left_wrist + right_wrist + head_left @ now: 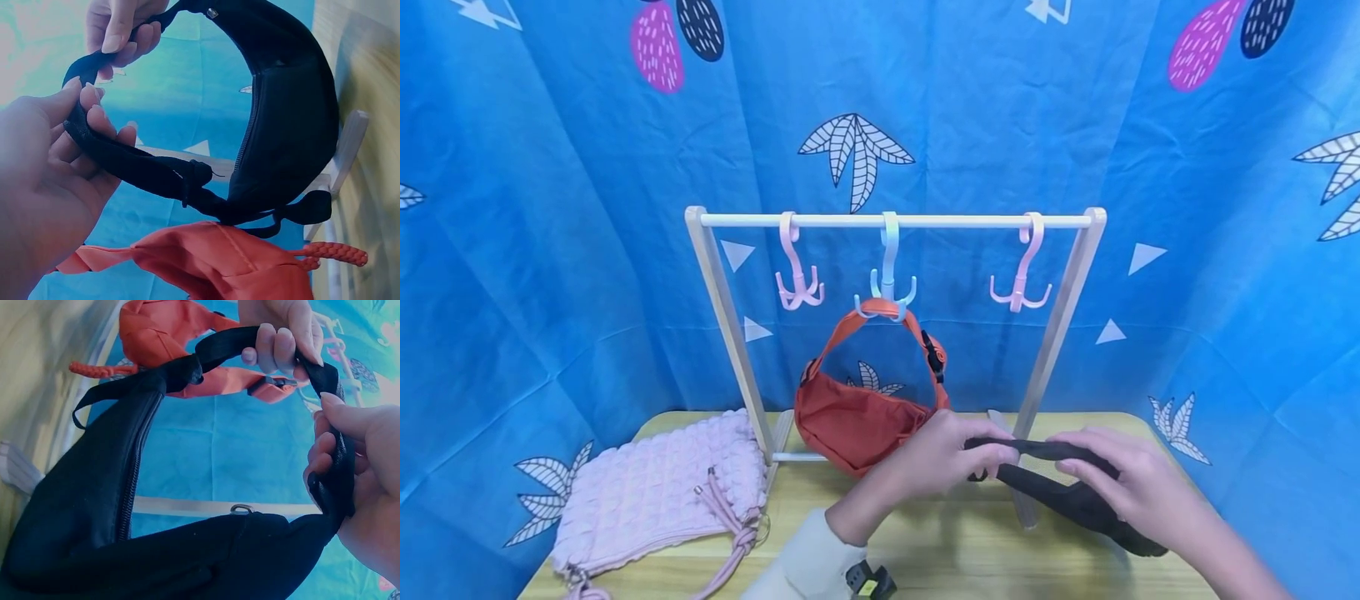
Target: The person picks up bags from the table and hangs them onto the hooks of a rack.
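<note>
I see both hands holding a black strap [1047,450], close together: the left hand [951,454] pinches it with thumb and curled fingers, the right hand [1138,479] has its fingers bent round it. To me, this two-point grip keeps the loop spread while the black bag [294,119] hangs below the hands. Beyond the left hand, an orange bag [857,421] hangs from a blue hook [889,258], its band looped over the prongs, presumably to carry its weight. The left hand covers its lower right end; the right hand masks part of the black bag, and I cannot tell whether that touches the tabletop [955,558].
</note>
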A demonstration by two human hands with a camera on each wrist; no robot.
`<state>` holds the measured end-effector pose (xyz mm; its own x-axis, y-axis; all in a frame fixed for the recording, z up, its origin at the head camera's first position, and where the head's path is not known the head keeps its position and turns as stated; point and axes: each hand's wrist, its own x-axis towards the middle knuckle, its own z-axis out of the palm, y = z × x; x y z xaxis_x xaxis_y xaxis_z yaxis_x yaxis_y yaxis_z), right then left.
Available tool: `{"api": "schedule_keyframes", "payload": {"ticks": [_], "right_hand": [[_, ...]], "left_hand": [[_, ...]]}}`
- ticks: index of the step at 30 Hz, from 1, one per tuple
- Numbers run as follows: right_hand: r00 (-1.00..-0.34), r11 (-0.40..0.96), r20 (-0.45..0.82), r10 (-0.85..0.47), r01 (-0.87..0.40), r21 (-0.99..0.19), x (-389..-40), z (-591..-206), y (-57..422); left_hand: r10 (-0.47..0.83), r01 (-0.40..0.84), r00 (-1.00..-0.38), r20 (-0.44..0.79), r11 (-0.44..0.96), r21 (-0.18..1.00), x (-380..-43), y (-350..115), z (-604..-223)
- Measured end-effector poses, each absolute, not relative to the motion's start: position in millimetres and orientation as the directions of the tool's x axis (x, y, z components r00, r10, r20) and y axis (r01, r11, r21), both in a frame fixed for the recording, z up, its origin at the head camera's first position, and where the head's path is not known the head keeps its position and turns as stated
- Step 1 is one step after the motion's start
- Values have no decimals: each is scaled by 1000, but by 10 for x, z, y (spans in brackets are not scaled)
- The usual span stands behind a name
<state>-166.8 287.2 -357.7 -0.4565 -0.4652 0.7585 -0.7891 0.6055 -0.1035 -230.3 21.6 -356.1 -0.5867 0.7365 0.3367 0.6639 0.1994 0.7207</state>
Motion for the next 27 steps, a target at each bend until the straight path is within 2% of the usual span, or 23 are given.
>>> {"api": "schedule_keyframes", "payload": {"ticks": [3,11,20,27], "right_hand": [[-472,614,762,-443,-779,-126,-1686,-3528,2874],[-592,687,726,-349,-689,-231,-1713,-3382,2849],[-588,658,730,-349,-708,-255,-1787,-3263,2867],[-602,729,748,-279,-640,-243,-1858,-3142,2834]], "left_hand": [[698,661,-606,381,176,729,-2319,230,-3532],[607,652,-662,440,177,737,-2339,262,-3480],[535,657,-689,489,178,732,-2388,281,-3368],[499,663,-701,509,195,723,-2430,275,-3278]]}}
